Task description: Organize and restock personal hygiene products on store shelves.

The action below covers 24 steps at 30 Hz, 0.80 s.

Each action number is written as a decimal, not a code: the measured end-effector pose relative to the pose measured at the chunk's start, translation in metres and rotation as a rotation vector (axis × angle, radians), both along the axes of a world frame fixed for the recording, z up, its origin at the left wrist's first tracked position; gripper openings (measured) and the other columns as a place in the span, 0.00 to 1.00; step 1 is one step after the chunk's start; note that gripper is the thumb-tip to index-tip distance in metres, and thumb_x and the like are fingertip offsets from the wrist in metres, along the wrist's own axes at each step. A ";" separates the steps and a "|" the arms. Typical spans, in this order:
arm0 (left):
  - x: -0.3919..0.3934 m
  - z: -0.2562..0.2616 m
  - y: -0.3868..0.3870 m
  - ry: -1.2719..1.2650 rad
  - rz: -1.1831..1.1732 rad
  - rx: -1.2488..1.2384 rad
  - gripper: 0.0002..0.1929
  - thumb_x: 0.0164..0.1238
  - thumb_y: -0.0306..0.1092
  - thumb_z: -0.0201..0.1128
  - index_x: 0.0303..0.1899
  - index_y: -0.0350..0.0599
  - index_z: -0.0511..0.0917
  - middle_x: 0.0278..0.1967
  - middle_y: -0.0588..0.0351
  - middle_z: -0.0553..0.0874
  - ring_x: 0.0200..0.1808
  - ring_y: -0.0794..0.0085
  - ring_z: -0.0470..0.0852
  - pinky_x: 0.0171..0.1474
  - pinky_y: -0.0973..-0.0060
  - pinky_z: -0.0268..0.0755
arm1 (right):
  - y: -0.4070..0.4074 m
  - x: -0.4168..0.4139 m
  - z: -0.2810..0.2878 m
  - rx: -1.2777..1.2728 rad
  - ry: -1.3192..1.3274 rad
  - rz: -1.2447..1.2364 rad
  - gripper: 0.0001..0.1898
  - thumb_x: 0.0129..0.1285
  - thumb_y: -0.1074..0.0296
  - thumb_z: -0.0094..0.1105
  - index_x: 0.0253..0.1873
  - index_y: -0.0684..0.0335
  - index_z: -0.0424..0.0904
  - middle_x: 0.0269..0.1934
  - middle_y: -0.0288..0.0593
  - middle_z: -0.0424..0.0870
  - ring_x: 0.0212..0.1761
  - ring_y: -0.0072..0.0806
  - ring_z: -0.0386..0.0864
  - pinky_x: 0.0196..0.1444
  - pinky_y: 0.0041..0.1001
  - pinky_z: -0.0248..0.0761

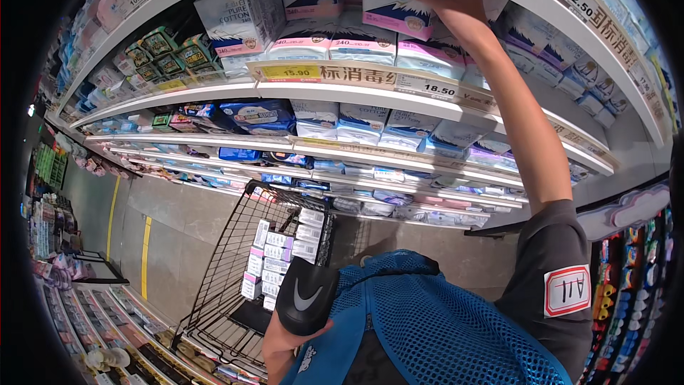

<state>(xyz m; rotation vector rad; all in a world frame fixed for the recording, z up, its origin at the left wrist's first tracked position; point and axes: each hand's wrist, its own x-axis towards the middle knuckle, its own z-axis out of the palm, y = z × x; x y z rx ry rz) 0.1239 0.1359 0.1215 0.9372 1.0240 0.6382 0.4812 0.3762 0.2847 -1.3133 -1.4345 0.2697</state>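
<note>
My right hand (pixel 454 8) reaches up to the top visible shelf and grips a pack of sanitary pads (pixel 393 8), white and blue with a mountain print and a pink lower band. The thumb lies on its front; the other fingers are largely hidden. Similar packs (pixel 304 40) stand below and beside it. Low in front of my body, my left hand (pixel 291 337) holds a black handheld device (pixel 307 297), like a barcode scanner, with a grey curved mark. Most of those fingers are hidden under it. Left of it, a black wire shopping cart (pixel 214 256) carries stacked white cartons (pixel 278 254).
Curved shelf edges (pixel 368 88) with price labels run across in front of me, with more stocked shelves (pixel 374 171) below. A low shelf unit (pixel 107 326) stands at lower left, beside a floor marked with a yellow line (pixel 145 256). Hanging goods (pixel 622 289) fill the right.
</note>
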 end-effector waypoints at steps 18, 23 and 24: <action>-0.001 -0.015 0.017 0.094 -0.114 0.008 0.29 0.39 0.24 0.75 0.49 0.38 0.73 0.41 0.58 0.80 0.42 0.78 0.77 0.46 0.79 0.70 | 0.017 0.024 0.010 0.154 -0.687 -0.109 0.38 0.40 0.61 0.71 0.58 0.69 0.64 0.53 0.57 0.68 0.56 0.45 0.66 0.58 0.35 0.59; 0.006 -0.006 0.016 0.091 -0.090 -0.008 0.30 0.39 0.25 0.76 0.48 0.38 0.73 0.42 0.57 0.80 0.43 0.77 0.77 0.47 0.78 0.69 | 0.025 0.029 0.004 0.385 -1.023 -0.303 0.35 0.42 0.62 0.69 0.56 0.70 0.66 0.52 0.60 0.69 0.56 0.48 0.66 0.58 0.37 0.59; 0.007 -0.006 0.016 0.092 -0.086 -0.009 0.30 0.39 0.25 0.76 0.48 0.38 0.73 0.42 0.57 0.80 0.43 0.77 0.77 0.47 0.78 0.69 | 0.025 0.030 0.003 0.386 -1.021 -0.299 0.35 0.42 0.62 0.69 0.56 0.70 0.66 0.52 0.60 0.69 0.56 0.48 0.66 0.58 0.37 0.59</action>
